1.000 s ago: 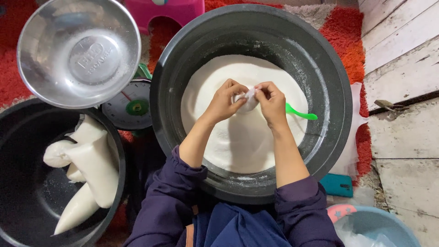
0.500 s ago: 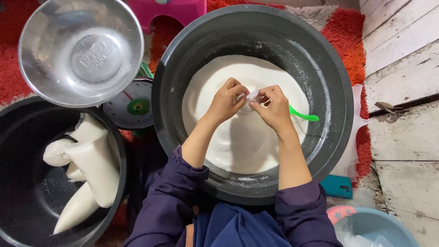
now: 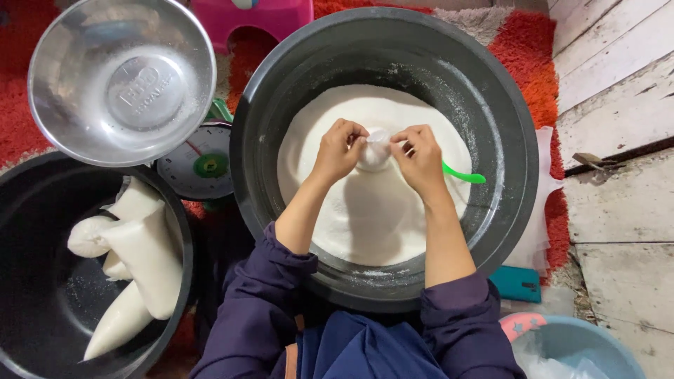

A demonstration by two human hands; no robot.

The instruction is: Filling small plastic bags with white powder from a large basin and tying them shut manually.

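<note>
Right over the middle of the big dark basin [image 3: 505, 105], both hands meet on a small clear plastic bag [image 3: 375, 149] filled with white powder. The left hand [image 3: 337, 151] has its fingers curled and pinching the bag's left edge; the right hand [image 3: 420, 160] pinches the bag's right edge the same way, fingers bent close together. The bag sits just above the mound of white powder [image 3: 365, 217] that fills the basin. A green scoop handle [image 3: 465, 175] pokes out from under the right hand, lying on the powder. Left of the basin stands a small weighing scale [image 3: 196, 165], with a shiny metal bowl [image 3: 123, 77] beyond it. Lower left of the basin, a second dark tub [image 3: 42, 309] holds several filled white bags [image 3: 140, 253].
</note>
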